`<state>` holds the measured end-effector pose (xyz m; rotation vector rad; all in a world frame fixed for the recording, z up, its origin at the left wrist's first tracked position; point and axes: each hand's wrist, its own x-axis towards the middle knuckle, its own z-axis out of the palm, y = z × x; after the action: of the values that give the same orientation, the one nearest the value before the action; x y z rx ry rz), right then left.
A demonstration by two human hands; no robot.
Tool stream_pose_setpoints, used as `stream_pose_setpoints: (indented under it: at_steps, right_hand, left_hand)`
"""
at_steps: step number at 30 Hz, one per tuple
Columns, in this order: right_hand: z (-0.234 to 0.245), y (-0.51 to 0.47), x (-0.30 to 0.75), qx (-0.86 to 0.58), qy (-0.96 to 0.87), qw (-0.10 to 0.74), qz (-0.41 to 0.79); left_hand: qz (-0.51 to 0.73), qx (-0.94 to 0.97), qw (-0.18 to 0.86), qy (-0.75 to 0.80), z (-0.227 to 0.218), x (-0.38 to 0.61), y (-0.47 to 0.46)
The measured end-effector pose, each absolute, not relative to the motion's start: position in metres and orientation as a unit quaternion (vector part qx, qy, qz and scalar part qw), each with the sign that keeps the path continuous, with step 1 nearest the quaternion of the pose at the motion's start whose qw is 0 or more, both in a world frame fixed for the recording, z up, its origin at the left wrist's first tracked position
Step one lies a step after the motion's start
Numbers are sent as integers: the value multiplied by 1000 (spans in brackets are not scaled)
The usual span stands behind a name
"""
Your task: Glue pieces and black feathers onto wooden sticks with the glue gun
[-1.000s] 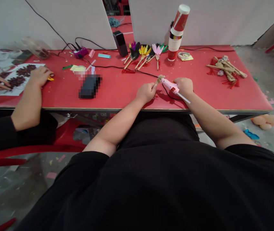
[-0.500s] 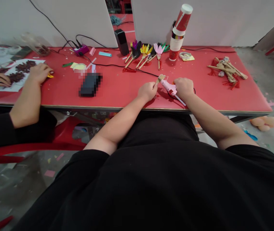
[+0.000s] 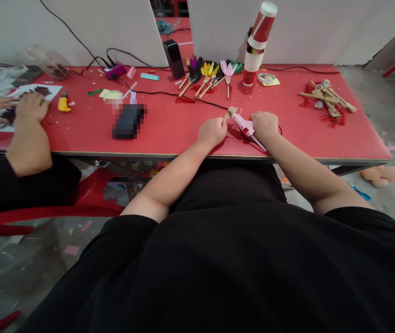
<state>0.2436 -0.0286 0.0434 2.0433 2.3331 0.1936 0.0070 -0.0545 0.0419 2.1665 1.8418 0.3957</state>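
Observation:
My right hand (image 3: 265, 126) is closed round a pink glue gun (image 3: 243, 124) whose tip points left at the head of a small wooden stick piece (image 3: 231, 111). My left hand (image 3: 212, 132) is closed on that stick's lower end, just left of the gun. Both hands rest on the red table (image 3: 183, 125) near its front edge. A black cord (image 3: 197, 101) runs from the gun toward the back of the table.
A row of feathered sticks (image 3: 207, 75) and stacked paper cups (image 3: 257, 44) stand at the back. A pile of wooden pieces (image 3: 327, 98) lies at the right. A co-worker's hands (image 3: 30, 106) press on a white sheet at the left, beside a yellow tool (image 3: 63, 104).
My hands have stayed almost still with the glue gun at the stick. The co-worker's hand has let go of the yellow tool and moved left onto the sheet.

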Motion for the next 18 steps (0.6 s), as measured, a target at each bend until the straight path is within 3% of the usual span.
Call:
stream_pose_setpoints:
  at_steps: [18]
  right_hand:
    - [40, -25, 242, 669, 741, 0, 51]
  left_hand:
    - [153, 749, 144, 628, 39, 5, -53]
